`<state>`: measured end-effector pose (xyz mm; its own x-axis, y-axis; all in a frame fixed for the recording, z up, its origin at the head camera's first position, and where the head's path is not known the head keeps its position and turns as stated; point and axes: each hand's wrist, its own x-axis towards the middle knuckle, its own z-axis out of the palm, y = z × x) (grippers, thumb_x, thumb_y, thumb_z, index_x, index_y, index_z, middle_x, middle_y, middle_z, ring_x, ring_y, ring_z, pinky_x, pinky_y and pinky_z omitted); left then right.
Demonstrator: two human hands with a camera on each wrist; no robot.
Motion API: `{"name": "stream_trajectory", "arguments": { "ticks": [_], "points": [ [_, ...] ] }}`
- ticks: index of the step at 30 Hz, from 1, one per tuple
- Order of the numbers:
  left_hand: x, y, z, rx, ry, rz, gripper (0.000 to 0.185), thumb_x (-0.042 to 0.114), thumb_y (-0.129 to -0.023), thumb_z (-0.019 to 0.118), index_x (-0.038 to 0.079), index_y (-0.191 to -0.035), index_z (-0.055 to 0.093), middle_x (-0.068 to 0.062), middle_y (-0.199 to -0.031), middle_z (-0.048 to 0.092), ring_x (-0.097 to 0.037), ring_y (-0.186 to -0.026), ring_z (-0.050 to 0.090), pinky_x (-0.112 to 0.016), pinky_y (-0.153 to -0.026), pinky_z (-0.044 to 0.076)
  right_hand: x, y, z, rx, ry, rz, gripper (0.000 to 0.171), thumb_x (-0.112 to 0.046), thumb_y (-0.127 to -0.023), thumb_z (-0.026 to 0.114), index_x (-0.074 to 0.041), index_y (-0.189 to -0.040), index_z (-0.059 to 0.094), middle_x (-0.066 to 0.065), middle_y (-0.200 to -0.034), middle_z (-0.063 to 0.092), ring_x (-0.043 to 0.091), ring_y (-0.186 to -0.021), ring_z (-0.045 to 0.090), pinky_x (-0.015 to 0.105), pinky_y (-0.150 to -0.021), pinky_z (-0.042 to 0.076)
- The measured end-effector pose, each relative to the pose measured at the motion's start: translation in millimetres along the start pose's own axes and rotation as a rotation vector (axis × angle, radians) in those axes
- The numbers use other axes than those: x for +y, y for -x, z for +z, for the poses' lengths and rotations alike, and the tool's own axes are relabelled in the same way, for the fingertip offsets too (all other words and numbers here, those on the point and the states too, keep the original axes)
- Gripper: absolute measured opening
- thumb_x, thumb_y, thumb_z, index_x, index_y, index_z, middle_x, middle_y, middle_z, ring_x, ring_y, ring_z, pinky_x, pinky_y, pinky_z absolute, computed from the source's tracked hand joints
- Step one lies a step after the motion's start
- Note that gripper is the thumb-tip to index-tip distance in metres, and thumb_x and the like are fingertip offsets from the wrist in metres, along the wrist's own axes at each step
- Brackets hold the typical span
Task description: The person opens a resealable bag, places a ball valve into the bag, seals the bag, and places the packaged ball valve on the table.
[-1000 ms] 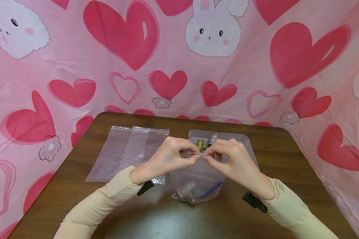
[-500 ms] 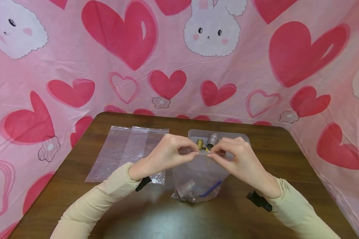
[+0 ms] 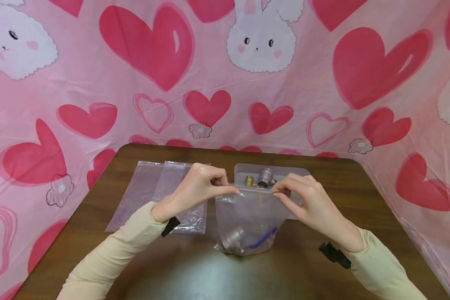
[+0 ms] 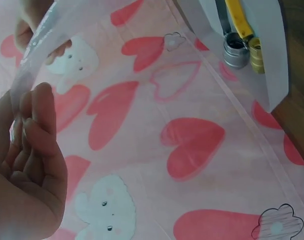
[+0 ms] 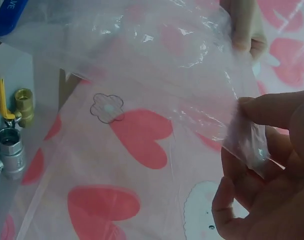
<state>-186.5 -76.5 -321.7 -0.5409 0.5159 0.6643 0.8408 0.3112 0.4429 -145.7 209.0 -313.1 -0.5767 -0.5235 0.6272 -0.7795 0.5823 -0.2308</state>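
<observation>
A clear zip bag point(image 3: 252, 210) hangs upright above the table's middle, its top edge stretched between both hands. My left hand point(image 3: 198, 183) pinches the left end of that edge between thumb and fingers. At the right end, my right hand point(image 3: 308, 196) pinches the plastic; the right wrist view shows a corner of film under the thumb point(image 5: 267, 107). Down in the bag lies a silver ball valve point(image 3: 233, 238) with a blue lever point(image 3: 263, 238). "VE" lettering shows on the lever in the right wrist view.
Behind the bag stands a translucent plastic box point(image 3: 243, 167) holding a brass valve point(image 3: 249, 181) with a yellow lever point(image 5: 1, 100) and a silver valve point(image 3: 265, 177). Flat clear zip bags point(image 3: 142, 187) overlap on the wooden table point(image 3: 210, 275) at the left. A pink heart-print cloth point(image 3: 210, 54) hangs around the table.
Both hands have slid apart along the bag's top edge, left hand leftward and right hand rightward, so more of the edge shows between them. The valve stays in the bag's bottom.
</observation>
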Motion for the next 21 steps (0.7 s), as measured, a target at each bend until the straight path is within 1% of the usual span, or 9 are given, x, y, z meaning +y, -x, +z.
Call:
{"name": "stream_trajectory", "arguments": {
  "ticks": [3,6,8,11,14,16,18,21],
  "points": [
    [-2.0,1.5,-0.3,0.008,0.005,0.002,0.028,0.021,-0.072,0.088,0.016,-0.062,0.063,0.007,-0.054,0.049,0.001,-0.055,0.031,-0.014,-0.052,0.025,1.5,3.0,-2.3,-0.001,-0.011,0.035,0.02,-0.007,-0.079,0.081,-0.021,-0.089,0.07,-0.017,-0.081,0.063,-0.004,-0.076,0.054,0.021,-0.07,0.034],
    [-2.7,2.6,-1.0,0.025,-0.002,0.014,0.03,0.021,-0.072,0.089,0.016,-0.061,0.061,0.006,-0.054,0.046,0.0,-0.055,0.031,-0.014,-0.052,0.025,3.5,4.3,-3.1,0.025,-0.007,0.053,0.021,-0.009,-0.076,0.084,-0.022,-0.084,0.069,-0.017,-0.076,0.062,-0.006,-0.072,0.051,0.022,-0.071,0.032],
    [-2.7,3.0,-1.7,0.039,-0.013,0.025,0.033,0.02,-0.071,0.089,0.017,-0.059,0.059,0.006,-0.053,0.043,0.0,-0.055,0.03,-0.014,-0.052,0.025,5.2,4.5,-2.6,0.056,-0.003,0.042,0.024,-0.009,-0.073,0.086,-0.021,-0.08,0.067,-0.017,-0.071,0.059,-0.005,-0.068,0.049,0.023,-0.072,0.032],
    [-2.5,2.9,-3.1,0.056,-0.031,0.043,0.038,0.02,-0.07,0.089,0.017,-0.057,0.054,0.006,-0.051,0.039,0.0,-0.055,0.027,-0.013,-0.051,0.022,7.9,4.5,-2.1,0.099,0.008,0.026,0.024,-0.019,-0.074,0.086,-0.022,-0.073,0.062,-0.016,-0.064,0.053,-0.004,-0.062,0.043,0.024,-0.073,0.034],
    [-3.1,3.0,-3.5,0.063,-0.046,0.05,0.042,0.02,-0.068,0.09,0.016,-0.055,0.05,0.005,-0.05,0.036,0.002,-0.054,0.025,-0.012,-0.051,0.021,10.7,4.7,-3.5,0.113,0.006,0.029,0.03,-0.021,-0.072,0.088,-0.023,-0.068,0.058,-0.017,-0.06,0.048,-0.005,-0.059,0.039,0.024,-0.075,0.035],
    [-3.3,2.9,-3.7,0.061,-0.046,0.044,0.043,0.02,-0.068,0.09,0.016,-0.055,0.05,0.005,-0.05,0.035,0.002,-0.054,0.025,-0.012,-0.05,0.021,11.5,5.5,-6.1,0.091,0.009,0.043,0.03,-0.018,-0.071,0.088,-0.024,-0.069,0.059,-0.017,-0.061,0.049,-0.005,-0.059,0.039,0.025,-0.076,0.036],
    [-3.5,2.7,-4.7,0.041,-0.026,0.019,0.038,0.02,-0.07,0.089,0.016,-0.057,0.054,0.006,-0.05,0.039,0.002,-0.053,0.028,-0.012,-0.05,0.024,11.8,6.9,-9.8,0.056,0.011,0.057,0.028,-0.011,-0.069,0.088,-0.024,-0.074,0.064,-0.018,-0.066,0.054,-0.005,-0.064,0.043,0.025,-0.078,0.037],
    [-4.2,3.3,-8.5,-0.003,0.01,-0.029,0.021,0.019,-0.075,0.086,0.016,-0.067,0.067,0.007,-0.056,0.054,0.001,-0.054,0.038,-0.013,-0.05,0.032,11.9,10.6,-15.8,0.005,0.02,0.073,0.023,-0.006,-0.074,0.084,-0.022,-0.084,0.07,-0.016,-0.075,0.06,-0.004,-0.073,0.05,0.026,-0.079,0.038]
  ]
}}
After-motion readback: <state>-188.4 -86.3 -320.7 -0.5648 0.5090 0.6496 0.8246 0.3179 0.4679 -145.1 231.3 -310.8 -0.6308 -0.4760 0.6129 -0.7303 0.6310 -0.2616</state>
